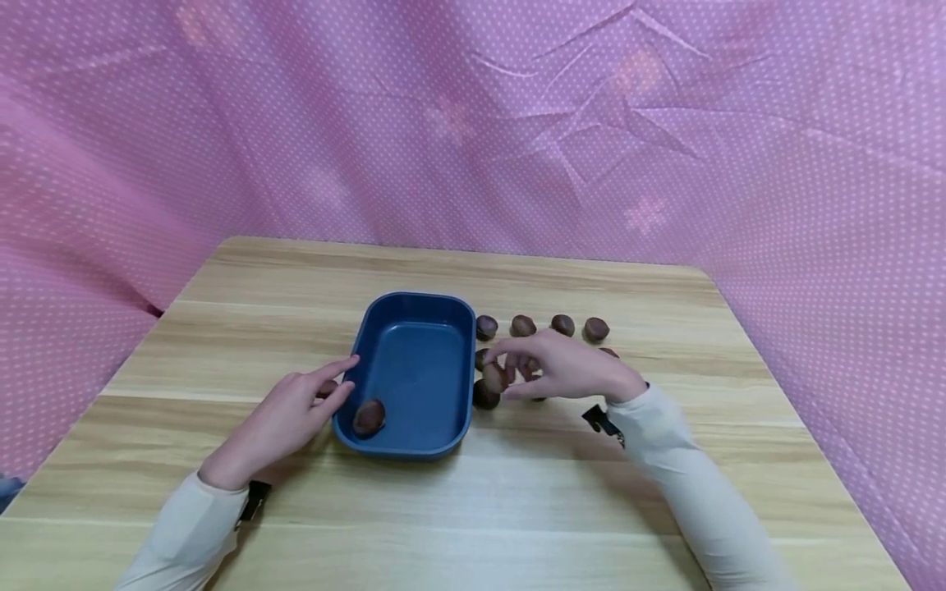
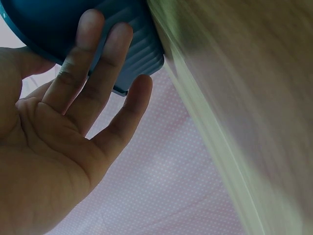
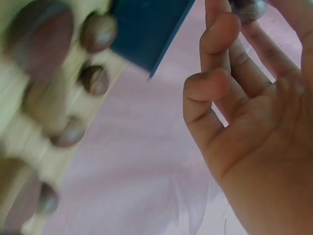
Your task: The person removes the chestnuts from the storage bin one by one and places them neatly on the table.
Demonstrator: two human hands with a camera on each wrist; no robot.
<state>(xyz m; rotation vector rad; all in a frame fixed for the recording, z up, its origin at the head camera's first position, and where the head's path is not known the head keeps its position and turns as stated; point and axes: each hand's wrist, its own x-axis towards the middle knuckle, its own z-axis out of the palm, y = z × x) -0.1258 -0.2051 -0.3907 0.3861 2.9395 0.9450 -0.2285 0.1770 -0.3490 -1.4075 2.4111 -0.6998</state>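
Observation:
A dark blue plastic box stands on the table, with one brown chestnut in its near left corner. My left hand touches the box's left rim with extended thumb and index finger; its other fingers lie along the outer wall in the left wrist view. Just right of the box, my right hand pinches a chestnut between thumb and fingertips, above others on the table. That chestnut shows only partly at the top of the right wrist view.
Several chestnuts lie in rows right of the box, including a back row with a chestnut near its middle; my right hand covers some. The wooden table extends around them. A pink dotted cloth hangs behind the table's far edge.

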